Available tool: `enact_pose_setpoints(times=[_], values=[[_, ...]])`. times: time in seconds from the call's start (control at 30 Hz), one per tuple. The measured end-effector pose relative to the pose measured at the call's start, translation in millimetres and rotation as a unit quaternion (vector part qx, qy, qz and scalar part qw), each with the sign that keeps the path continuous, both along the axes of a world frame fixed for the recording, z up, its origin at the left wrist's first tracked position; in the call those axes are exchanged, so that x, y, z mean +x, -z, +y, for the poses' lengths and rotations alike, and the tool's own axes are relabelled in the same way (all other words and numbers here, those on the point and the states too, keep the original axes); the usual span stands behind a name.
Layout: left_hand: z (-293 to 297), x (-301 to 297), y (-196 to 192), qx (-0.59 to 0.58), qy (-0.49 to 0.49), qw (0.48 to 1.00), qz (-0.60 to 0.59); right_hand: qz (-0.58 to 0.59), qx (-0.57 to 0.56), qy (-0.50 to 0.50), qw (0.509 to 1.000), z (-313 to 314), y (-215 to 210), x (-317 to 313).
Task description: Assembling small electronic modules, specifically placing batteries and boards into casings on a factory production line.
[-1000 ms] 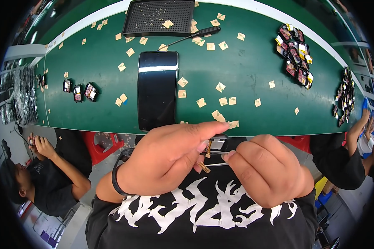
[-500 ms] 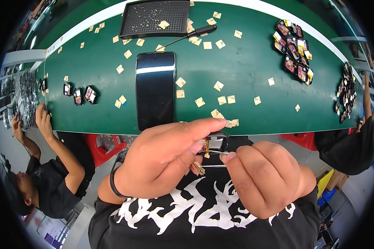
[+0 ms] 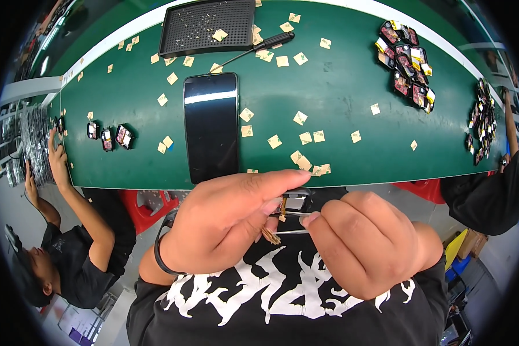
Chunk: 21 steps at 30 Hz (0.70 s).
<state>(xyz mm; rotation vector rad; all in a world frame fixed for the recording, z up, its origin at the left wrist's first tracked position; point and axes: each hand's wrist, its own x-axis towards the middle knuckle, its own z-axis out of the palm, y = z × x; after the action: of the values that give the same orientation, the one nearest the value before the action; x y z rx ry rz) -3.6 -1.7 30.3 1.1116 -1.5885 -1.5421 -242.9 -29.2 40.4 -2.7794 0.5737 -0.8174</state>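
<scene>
Below the green table point(image 3: 340, 109), the left hand point(image 3: 225, 228) pinches a small black part point(image 3: 296, 202); the right hand point(image 3: 366, 245) grips tweezers point(image 3: 288, 232) against it.

Left hand point(image 3: 225, 228) and right hand point(image 3: 366, 245) meet at chest, fingers point(image 3: 277, 180) pinched.

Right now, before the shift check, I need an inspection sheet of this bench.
Surface: green table, long.
Job's things: small black part with tan flex strip, pinched by left hand; tweezers in right hand.
Clutter: tan paper squares, black slab, black mesh tray, screwdriver, piles of small parts.
Hands: both closed on their items.
Cables: nothing seen.
Surroundings: co-workers at both sides.
</scene>
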Motion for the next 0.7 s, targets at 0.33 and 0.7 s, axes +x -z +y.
enact_pose_setpoints(times=[0.33,0.7], values=[[0,5,8,0.154,-0.084,0.984,0.036,-0.004,0.024,0.087,0.996,-1,-3,-14],[-2,17,1,0.196,-0.081,0.971,0.108,-0.106,0.316,0.325,0.885,0,16,-43]])
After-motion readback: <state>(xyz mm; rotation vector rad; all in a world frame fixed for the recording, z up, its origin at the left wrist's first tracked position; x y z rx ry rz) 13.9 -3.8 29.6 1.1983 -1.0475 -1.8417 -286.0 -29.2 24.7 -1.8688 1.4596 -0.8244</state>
